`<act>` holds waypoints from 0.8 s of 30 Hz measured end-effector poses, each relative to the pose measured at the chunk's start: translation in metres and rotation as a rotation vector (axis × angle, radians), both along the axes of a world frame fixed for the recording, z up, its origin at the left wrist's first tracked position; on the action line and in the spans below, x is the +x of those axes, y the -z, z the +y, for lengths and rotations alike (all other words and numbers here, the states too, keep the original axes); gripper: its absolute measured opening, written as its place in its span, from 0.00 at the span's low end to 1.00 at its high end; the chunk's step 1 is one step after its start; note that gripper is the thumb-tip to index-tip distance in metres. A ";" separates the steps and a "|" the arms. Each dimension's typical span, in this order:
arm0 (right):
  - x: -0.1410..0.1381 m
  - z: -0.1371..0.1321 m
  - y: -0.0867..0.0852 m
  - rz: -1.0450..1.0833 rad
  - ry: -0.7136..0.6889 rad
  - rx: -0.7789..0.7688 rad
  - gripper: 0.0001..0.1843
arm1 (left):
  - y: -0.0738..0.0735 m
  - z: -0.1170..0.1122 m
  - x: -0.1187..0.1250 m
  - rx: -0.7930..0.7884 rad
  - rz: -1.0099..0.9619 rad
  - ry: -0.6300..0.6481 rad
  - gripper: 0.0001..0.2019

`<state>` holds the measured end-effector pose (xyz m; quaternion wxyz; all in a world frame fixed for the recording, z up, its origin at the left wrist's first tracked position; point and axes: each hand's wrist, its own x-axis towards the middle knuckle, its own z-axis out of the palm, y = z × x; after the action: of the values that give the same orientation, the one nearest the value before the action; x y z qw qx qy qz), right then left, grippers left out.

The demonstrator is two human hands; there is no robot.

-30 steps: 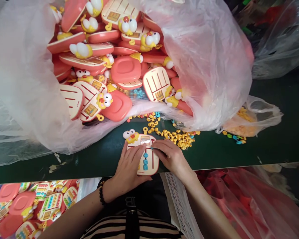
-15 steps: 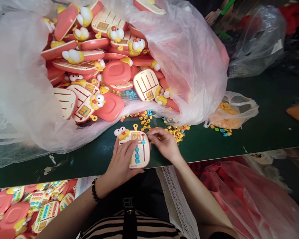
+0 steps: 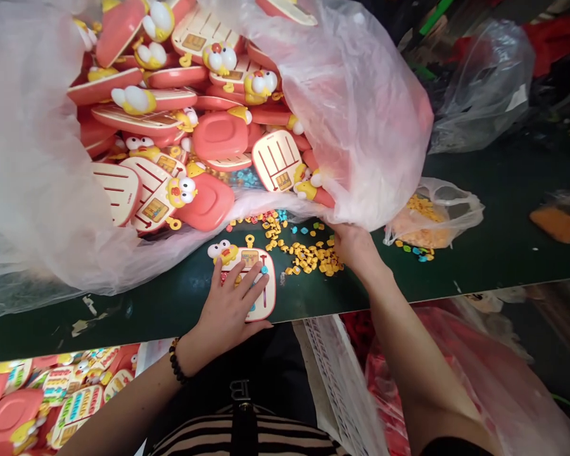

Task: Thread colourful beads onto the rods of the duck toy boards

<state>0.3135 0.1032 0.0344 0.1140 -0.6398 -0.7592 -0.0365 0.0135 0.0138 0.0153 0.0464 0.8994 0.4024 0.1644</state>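
The left hand point(image 3: 228, 310) lies open and flat on the duck-topped slider board point(image 3: 249, 258), its long axis running front to back on the bench point(image 3: 513, 190). Right of the board, the right hand's point(image 3: 356, 248) fingers disappear under the clear plastic bag point(image 3: 361, 126); grip cannot be determined.

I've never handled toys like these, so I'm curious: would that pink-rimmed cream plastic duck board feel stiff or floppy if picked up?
The pink-rimmed cream plastic duck board is probably stiff: it lies flat and unbent under the left hand. It likely feels light for its size, like moulded plastic, and its flat shape should not roll.
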 end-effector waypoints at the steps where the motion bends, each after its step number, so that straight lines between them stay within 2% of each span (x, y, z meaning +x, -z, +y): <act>1: -0.001 0.010 -0.001 -0.017 -0.015 -0.011 0.29 | 0.001 0.000 0.000 0.004 -0.001 -0.004 0.35; 4: -0.006 0.031 -0.009 -0.085 -0.010 -0.064 0.29 | 0.002 0.000 -0.001 0.009 -0.006 -0.005 0.35; 7: -0.005 0.034 -0.016 -0.100 -0.033 -0.133 0.27 | 0.003 0.000 -0.002 0.002 -0.007 -0.012 0.35; 12: 0.001 0.024 -0.004 0.054 -0.169 -0.134 0.19 | 0.004 -0.001 -0.002 0.007 -0.022 -0.025 0.36; 16: 0.000 0.021 0.004 0.069 -0.142 -0.111 0.16 | 0.003 -0.001 -0.002 0.020 -0.023 -0.025 0.37; 19: 0.005 0.024 -0.003 0.005 -0.106 -0.063 0.16 | 0.004 -0.001 -0.002 0.023 -0.022 -0.018 0.37; 24: 0.018 0.034 -0.016 -0.217 0.020 -0.006 0.21 | 0.005 -0.001 -0.002 0.011 -0.017 -0.013 0.37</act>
<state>0.3315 0.1372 0.0504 0.0290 -0.6399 -0.7608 -0.1046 0.0115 0.0132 0.0099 0.0437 0.8957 0.4067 0.1744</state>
